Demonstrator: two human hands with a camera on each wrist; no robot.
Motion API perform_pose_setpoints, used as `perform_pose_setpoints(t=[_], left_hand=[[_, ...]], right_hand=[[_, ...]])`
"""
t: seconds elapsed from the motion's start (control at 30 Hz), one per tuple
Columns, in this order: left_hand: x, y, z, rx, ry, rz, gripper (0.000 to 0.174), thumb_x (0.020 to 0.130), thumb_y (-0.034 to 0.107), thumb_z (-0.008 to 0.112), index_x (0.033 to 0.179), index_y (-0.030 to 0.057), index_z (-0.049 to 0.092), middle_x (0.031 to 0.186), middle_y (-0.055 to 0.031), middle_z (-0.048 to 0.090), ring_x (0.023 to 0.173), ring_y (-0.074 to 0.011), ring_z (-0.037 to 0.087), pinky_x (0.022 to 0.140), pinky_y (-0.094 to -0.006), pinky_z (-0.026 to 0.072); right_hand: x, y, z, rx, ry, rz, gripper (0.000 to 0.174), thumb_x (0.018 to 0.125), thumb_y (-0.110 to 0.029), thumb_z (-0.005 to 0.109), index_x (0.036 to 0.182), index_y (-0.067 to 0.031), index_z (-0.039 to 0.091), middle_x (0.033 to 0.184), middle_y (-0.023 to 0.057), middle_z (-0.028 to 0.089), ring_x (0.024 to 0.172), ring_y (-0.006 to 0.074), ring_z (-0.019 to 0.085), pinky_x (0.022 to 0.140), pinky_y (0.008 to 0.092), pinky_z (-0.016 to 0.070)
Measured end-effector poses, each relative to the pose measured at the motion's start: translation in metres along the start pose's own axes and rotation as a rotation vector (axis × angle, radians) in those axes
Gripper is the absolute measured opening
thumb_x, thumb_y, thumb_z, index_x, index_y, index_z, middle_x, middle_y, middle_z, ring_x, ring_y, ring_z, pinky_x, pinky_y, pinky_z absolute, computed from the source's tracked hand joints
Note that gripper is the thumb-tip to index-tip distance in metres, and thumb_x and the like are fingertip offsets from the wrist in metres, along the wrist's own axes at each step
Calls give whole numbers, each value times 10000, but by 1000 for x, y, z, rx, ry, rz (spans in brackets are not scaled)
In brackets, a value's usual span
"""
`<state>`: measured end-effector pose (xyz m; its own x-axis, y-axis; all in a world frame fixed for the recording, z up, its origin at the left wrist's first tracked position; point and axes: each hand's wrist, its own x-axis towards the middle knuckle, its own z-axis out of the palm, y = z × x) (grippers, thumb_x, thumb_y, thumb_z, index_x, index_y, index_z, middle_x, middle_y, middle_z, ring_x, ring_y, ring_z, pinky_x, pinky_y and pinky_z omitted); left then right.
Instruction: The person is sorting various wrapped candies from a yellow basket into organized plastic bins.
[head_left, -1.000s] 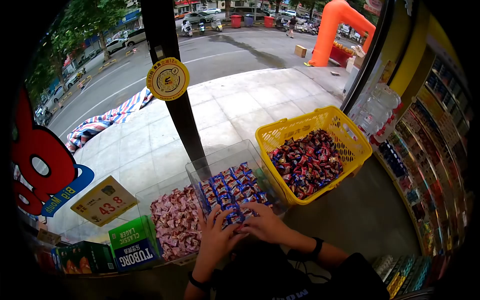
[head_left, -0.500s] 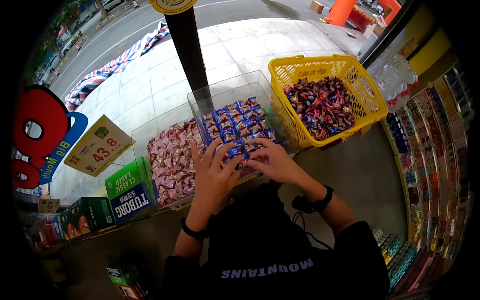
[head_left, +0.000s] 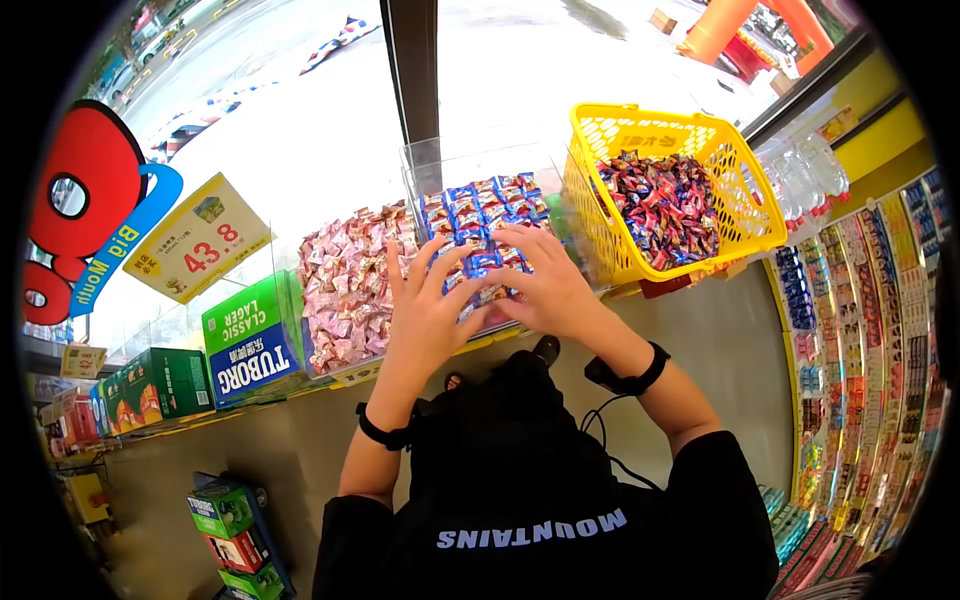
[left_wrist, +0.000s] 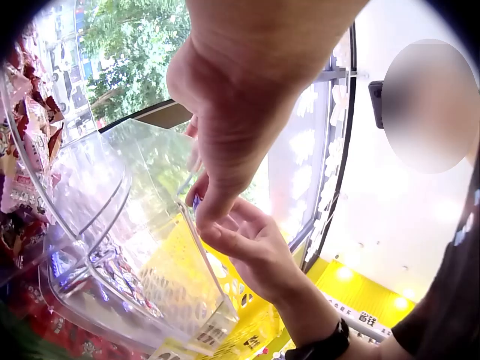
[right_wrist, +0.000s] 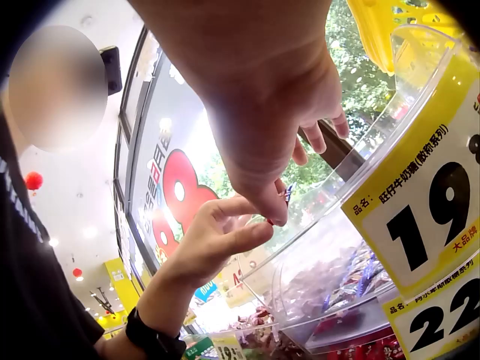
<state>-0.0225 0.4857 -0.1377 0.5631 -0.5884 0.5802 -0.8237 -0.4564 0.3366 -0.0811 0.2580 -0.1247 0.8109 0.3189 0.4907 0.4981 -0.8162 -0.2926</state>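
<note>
Both hands are over the near edge of a clear bin (head_left: pixel 425 165) of blue-wrapped candies (head_left: pixel 490 205), which lie in neat rows. My left hand (head_left: pixel 425 315) is at the bin's left side, fingers bent toward the rows. From the right comes my right hand (head_left: pixel 548 290), its fingers spread over the candies. Thumbs and fingertips meet around one small wrapped candy (right_wrist: pixel 289 194), whose blue and red wrapper shows in the right wrist view. Between them the hands pinch it, hiding most of it.
Pink-wrapped candies (head_left: pixel 350 270) fill the bin to the left, beside a Tuborg box (head_left: pixel 250 345) and a 43.8 price sign (head_left: pixel 200 240). A yellow basket (head_left: pixel 610 250) of mixed candies stands to the right. Shelves (head_left: pixel 860 360) line the far right; a glass window is ahead.
The view has tilted down, so more of the shirt and floor shows. Both hands stay together at the candy bin's near edge; the right hand's fingers are spread wider.
</note>
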Motion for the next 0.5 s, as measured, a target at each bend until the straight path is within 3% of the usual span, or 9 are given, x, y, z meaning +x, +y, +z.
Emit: perform_pose_setpoints(t=[0.17, 0.27, 0.5], left_hand=[[-3, -7, -2, 24, -66, -35, 366, 790, 290, 910, 1123, 184, 798, 1513, -65, 602, 1518, -378, 423, 1307, -715, 124], [-2, -11, 1, 48, -47, -71, 355, 845, 306, 875, 1172, 197, 788, 1536, -87, 579, 1532, -395, 394, 1305, -718, 112], [-4, -11, 4, 41, -73, -100, 356, 925, 229, 775, 1278, 203, 740, 1586, -107, 521, 1559, -413, 342, 1300, -716, 119]], right_hand=[[0, 21, 5, 19, -113, 20, 335, 731, -170, 886, 1047, -157, 774, 1508, 154, 583, 1462, 398, 503, 1200, 552, 405], [2, 37, 11, -45, -301, 25, 278, 733, -223, 896, 987, -163, 801, 1518, 147, 583, 1463, 401, 498, 1195, 536, 400], [21, 36, 30, -136, -563, 27, 243, 713, -349, 921, 886, -196, 844, 1582, 122, 559, 1509, 395, 443, 1214, 581, 364]])
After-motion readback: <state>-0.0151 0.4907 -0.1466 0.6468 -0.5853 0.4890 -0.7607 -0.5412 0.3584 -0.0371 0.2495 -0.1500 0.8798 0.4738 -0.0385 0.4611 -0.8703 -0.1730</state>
